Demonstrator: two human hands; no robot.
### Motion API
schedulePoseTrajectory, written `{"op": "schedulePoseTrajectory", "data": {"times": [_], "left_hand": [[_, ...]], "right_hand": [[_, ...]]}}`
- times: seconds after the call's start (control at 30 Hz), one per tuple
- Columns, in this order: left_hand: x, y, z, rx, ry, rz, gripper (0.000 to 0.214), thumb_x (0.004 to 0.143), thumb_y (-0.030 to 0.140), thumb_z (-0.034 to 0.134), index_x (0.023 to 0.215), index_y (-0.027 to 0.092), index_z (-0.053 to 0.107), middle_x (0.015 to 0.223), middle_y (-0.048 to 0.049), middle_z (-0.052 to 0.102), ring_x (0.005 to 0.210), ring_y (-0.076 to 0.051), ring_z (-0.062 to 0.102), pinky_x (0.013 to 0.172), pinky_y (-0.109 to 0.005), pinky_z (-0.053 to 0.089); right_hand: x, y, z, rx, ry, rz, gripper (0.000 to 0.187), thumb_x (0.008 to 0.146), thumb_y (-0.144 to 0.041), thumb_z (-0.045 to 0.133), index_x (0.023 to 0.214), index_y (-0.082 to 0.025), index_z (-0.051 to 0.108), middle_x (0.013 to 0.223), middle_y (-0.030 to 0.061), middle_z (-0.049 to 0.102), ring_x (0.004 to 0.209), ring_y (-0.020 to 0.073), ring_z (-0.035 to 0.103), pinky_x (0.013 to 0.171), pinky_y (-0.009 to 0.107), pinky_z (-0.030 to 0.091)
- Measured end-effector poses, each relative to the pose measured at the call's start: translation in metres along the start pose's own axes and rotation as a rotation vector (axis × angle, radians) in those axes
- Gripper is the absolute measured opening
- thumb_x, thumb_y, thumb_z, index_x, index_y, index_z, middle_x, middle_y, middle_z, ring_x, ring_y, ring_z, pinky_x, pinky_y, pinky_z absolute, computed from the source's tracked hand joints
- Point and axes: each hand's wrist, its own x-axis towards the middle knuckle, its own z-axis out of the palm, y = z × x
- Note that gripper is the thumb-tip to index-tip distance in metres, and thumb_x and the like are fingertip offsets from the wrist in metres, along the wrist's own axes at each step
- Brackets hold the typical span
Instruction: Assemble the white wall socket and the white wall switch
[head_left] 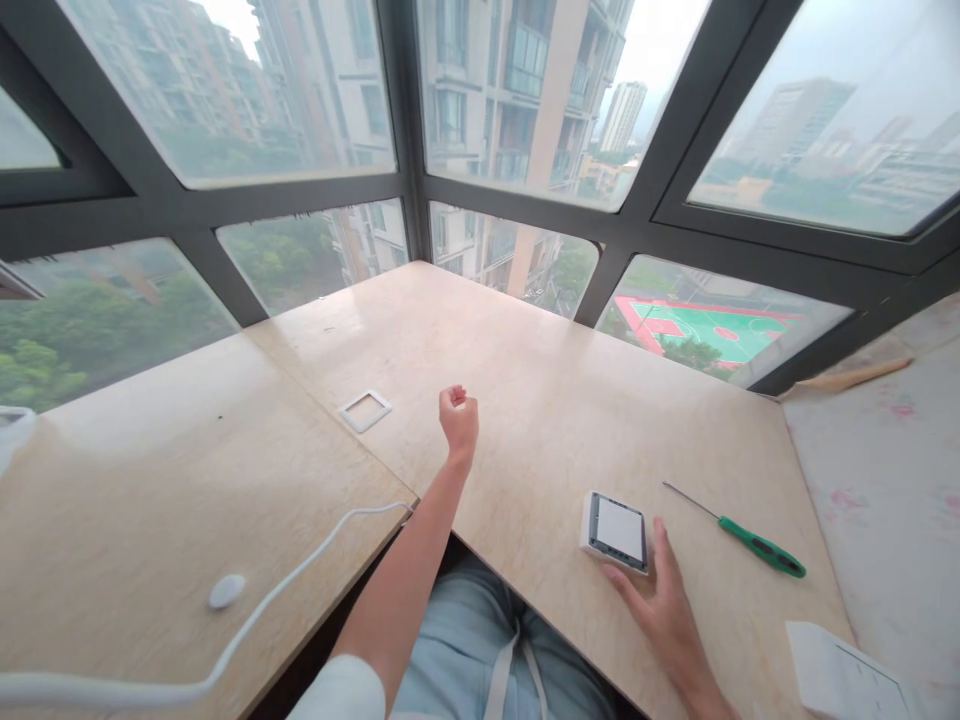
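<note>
My left hand is raised over the middle of the tabletop with its fingers curled closed; whatever they hold, if anything, is hidden. At the right, a wall switch with a white face, dark grey border and white box beneath lies face up on the table. My right hand is beside its near right corner, thumb and fingers spread apart around that corner. Whether the fingertips touch it I cannot tell. A white square cover frame lies flat, left of my left hand. Further right rests a screwdriver with a green and black handle.
A white cable runs across the left tabletop to the table edge, past a small white round disc. White printed paper lies at the lower right. Windows with dark frames border the far side; a papered wall stands right.
</note>
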Motion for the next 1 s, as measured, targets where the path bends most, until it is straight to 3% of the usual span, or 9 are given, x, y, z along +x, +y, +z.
{"op": "schedulePoseTrajectory", "data": {"times": [0.1,0.17,0.3,0.43,0.53,0.67,0.83,1.0], "left_hand": [[0.034,0.001,-0.007,0.144,-0.012,0.026,0.032,0.082,0.015,0.050,0.114,0.015,0.050,0.116,-0.0123,0.062,0.107,-0.020,0.063,0.097,-0.037,0.050],[0.057,-0.002,-0.027,0.257,-0.053,0.054,0.036,0.078,0.017,0.056,0.114,0.016,0.051,0.118,-0.0119,0.062,0.113,-0.022,0.060,0.102,-0.037,0.045],[0.099,-0.018,-0.096,0.505,-0.140,0.039,0.056,0.066,0.025,0.071,0.118,0.014,0.052,0.134,-0.0190,0.055,0.132,-0.034,0.047,0.109,-0.044,0.036],[0.124,-0.038,-0.169,0.705,-0.251,-0.075,0.087,0.041,0.035,0.088,0.117,0.011,0.054,0.132,-0.0269,0.056,0.131,-0.048,0.045,0.105,-0.053,0.036],[0.127,-0.051,-0.203,0.764,-0.354,-0.087,0.101,0.037,0.037,0.089,0.127,0.011,0.050,0.134,-0.0244,0.058,0.129,-0.042,0.051,0.105,-0.044,0.040],[0.123,-0.065,-0.220,0.776,-0.434,-0.024,0.106,0.047,0.042,0.084,0.138,0.012,0.042,0.138,-0.0195,0.058,0.128,-0.032,0.055,0.106,-0.034,0.041],[0.120,-0.072,-0.224,0.766,-0.435,0.047,0.108,0.049,0.047,0.082,0.142,0.013,0.039,0.131,-0.0167,0.062,0.121,-0.034,0.059,0.103,-0.038,0.045],[0.120,-0.064,-0.215,0.724,-0.429,0.156,0.107,0.049,0.043,0.081,0.141,0.008,0.039,0.130,-0.0186,0.060,0.121,-0.036,0.057,0.106,-0.043,0.043]], "right_hand": [[0.004,0.005,-0.002,0.020,-0.026,-0.005,0.102,0.080,-0.065,0.061,0.157,-0.015,0.017,0.158,0.0182,0.033,0.145,0.0369,0.032,0.117,0.054,0.029],[0.005,0.009,-0.002,0.019,-0.020,-0.030,0.101,0.078,-0.067,0.061,0.156,-0.017,0.021,0.155,0.0178,0.038,0.142,0.0372,0.037,0.116,0.053,0.032],[0.006,0.013,0.001,0.000,0.007,-0.028,0.102,0.075,-0.072,0.060,0.154,-0.016,0.027,0.148,0.0192,0.046,0.136,0.0394,0.044,0.111,0.054,0.038],[0.007,0.012,0.001,0.009,0.015,0.003,0.105,0.072,-0.075,0.060,0.153,-0.015,0.031,0.146,0.0207,0.049,0.133,0.0412,0.046,0.109,0.055,0.039],[0.008,0.010,0.000,0.025,0.006,0.035,0.108,0.070,-0.077,0.059,0.152,-0.013,0.032,0.144,0.0217,0.050,0.133,0.0426,0.047,0.109,0.056,0.039],[0.007,0.004,-0.002,0.062,-0.006,0.051,0.106,0.070,-0.076,0.059,0.151,-0.013,0.033,0.145,0.0214,0.049,0.134,0.0418,0.046,0.111,0.056,0.037],[0.006,0.003,-0.003,0.116,-0.005,0.074,0.105,0.069,-0.076,0.061,0.150,-0.013,0.035,0.148,0.0211,0.047,0.136,0.0411,0.044,0.113,0.056,0.035],[0.006,0.008,-0.001,0.122,-0.001,0.072,0.103,0.070,-0.074,0.063,0.150,-0.015,0.036,0.148,0.0203,0.047,0.136,0.0405,0.044,0.112,0.057,0.034]]}}
